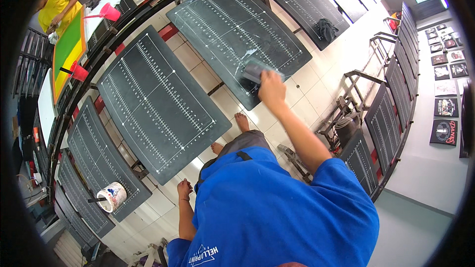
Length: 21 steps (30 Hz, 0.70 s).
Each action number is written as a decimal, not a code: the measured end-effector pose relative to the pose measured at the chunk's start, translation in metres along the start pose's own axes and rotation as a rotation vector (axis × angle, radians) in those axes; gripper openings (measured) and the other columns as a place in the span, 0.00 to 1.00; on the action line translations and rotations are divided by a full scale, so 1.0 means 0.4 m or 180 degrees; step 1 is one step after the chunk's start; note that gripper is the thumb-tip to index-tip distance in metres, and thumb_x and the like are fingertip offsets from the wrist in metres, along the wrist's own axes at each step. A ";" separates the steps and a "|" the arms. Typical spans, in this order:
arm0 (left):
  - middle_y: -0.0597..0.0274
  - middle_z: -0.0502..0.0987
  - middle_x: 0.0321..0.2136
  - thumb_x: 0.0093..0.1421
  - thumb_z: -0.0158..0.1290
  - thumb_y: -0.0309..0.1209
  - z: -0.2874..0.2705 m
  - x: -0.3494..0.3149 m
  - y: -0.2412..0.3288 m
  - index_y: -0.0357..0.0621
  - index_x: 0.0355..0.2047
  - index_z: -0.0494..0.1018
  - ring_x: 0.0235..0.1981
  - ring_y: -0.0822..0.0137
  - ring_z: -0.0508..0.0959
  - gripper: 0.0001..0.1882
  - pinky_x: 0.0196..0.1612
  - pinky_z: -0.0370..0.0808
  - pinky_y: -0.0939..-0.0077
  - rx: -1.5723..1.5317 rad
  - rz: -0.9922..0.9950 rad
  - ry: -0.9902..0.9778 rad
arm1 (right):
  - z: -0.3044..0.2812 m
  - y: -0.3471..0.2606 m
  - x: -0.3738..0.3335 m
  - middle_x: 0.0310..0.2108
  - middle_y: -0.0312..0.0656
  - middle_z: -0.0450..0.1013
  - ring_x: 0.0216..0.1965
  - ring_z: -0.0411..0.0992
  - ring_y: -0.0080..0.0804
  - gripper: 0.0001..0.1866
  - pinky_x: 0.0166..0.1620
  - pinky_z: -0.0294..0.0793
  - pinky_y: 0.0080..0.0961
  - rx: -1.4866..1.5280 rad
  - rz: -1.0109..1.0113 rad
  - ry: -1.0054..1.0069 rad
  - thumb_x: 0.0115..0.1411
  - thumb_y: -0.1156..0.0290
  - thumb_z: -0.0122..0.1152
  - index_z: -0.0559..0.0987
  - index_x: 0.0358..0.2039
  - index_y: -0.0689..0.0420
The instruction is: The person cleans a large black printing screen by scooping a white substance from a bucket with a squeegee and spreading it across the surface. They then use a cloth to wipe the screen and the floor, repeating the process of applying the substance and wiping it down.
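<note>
My right hand [271,88] is closed round a flat grey scraper [256,71]. The scraper lies on the near end of a dark printing board [217,24] marked with white rulers and grid lines. Around and beyond it, shiny wet-looking streaks and a pale smear [251,51] show on the board. Low beside my body hangs my left hand [184,189], its fingers curled with nothing visible in them. It is nearest to the lower corner of a second ruled board [158,104].
More ruled boards [101,163] ring the stand, one bearing a paint-stained white tub [112,196]. A crumpled black cloth [326,29] lies on another. Pink containers [110,12] stand by green-and-yellow screens [69,52], near a person in yellow [59,7]. Metal frames [341,113] stand right.
</note>
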<state>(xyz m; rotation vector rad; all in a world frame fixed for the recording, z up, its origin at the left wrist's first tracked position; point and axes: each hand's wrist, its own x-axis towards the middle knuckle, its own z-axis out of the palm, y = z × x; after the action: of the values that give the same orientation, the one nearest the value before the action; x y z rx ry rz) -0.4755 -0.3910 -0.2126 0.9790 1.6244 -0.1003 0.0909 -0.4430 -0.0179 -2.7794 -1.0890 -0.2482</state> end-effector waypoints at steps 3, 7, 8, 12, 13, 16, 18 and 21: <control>0.61 0.73 0.18 0.70 0.46 0.44 0.000 -0.014 -0.014 0.41 0.28 0.73 0.18 0.68 0.74 0.20 0.21 0.74 0.71 0.0317 0.0148 0.0040 | -0.034 -0.049 -0.041 0.44 0.46 0.76 0.45 0.77 0.46 0.15 0.44 0.80 0.42 0.0455 -0.0248 -0.0100 0.53 0.76 0.57 0.82 0.42 0.56; 0.61 0.72 0.18 0.69 0.46 0.44 -0.004 -0.008 -0.011 0.41 0.27 0.72 0.18 0.67 0.75 0.21 0.21 0.75 0.70 0.0319 0.0079 0.0002 | -0.074 0.009 0.138 0.44 0.45 0.77 0.45 0.77 0.45 0.15 0.44 0.79 0.42 0.0273 0.0076 -0.0332 0.53 0.75 0.57 0.82 0.42 0.53; 0.61 0.72 0.18 0.69 0.46 0.44 -0.007 0.005 -0.012 0.41 0.27 0.72 0.18 0.67 0.75 0.21 0.21 0.75 0.70 0.0214 0.0015 0.0007 | -0.062 0.032 0.184 0.43 0.45 0.77 0.45 0.77 0.45 0.15 0.44 0.79 0.41 0.0263 0.0066 -0.0135 0.53 0.75 0.57 0.82 0.41 0.52; 0.62 0.72 0.18 0.69 0.47 0.44 -0.003 0.042 0.021 0.41 0.28 0.73 0.18 0.68 0.75 0.20 0.21 0.75 0.71 0.0019 0.0036 0.0010 | -0.008 0.086 0.277 0.44 0.43 0.77 0.46 0.76 0.43 0.15 0.44 0.79 0.40 0.0261 -0.0269 -0.0016 0.53 0.76 0.57 0.82 0.42 0.53; 0.63 0.72 0.19 0.68 0.49 0.43 0.002 0.033 0.031 0.41 0.29 0.73 0.18 0.68 0.75 0.18 0.21 0.75 0.72 0.0076 0.0132 0.0055 | -0.006 0.059 0.252 0.44 0.42 0.77 0.47 0.76 0.42 0.16 0.44 0.79 0.40 0.0253 -0.0438 -0.0109 0.53 0.77 0.57 0.82 0.42 0.52; 0.63 0.75 0.21 0.67 0.51 0.40 0.015 0.023 0.050 0.41 0.31 0.74 0.20 0.69 0.76 0.15 0.22 0.75 0.73 -0.0130 0.0129 0.0149 | -0.023 0.013 0.097 0.45 0.39 0.77 0.49 0.75 0.40 0.20 0.46 0.78 0.38 0.0499 -0.0977 -0.0348 0.51 0.79 0.59 0.82 0.45 0.51; 0.61 0.76 0.24 0.66 0.53 0.37 0.035 0.024 0.047 0.42 0.33 0.75 0.21 0.69 0.76 0.11 0.22 0.74 0.74 -0.0181 0.0105 0.0140 | -0.050 0.040 0.008 0.46 0.37 0.77 0.50 0.75 0.38 0.23 0.49 0.78 0.36 0.0756 -0.1333 -0.0230 0.49 0.80 0.60 0.81 0.47 0.50; 0.60 0.78 0.26 0.63 0.55 0.32 0.069 0.030 0.030 0.41 0.35 0.76 0.23 0.69 0.77 0.07 0.22 0.74 0.74 -0.0273 0.0013 0.0003 | -0.068 0.157 0.023 0.47 0.37 0.78 0.50 0.75 0.38 0.25 0.50 0.77 0.35 0.0538 -0.1386 -0.0551 0.48 0.80 0.60 0.81 0.49 0.49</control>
<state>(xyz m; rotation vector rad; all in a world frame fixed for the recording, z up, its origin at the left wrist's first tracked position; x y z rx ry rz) -0.4463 -0.3920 -0.2264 0.9167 1.6145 -0.0271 0.1376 -0.4877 0.0057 -2.4239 -1.6679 0.0409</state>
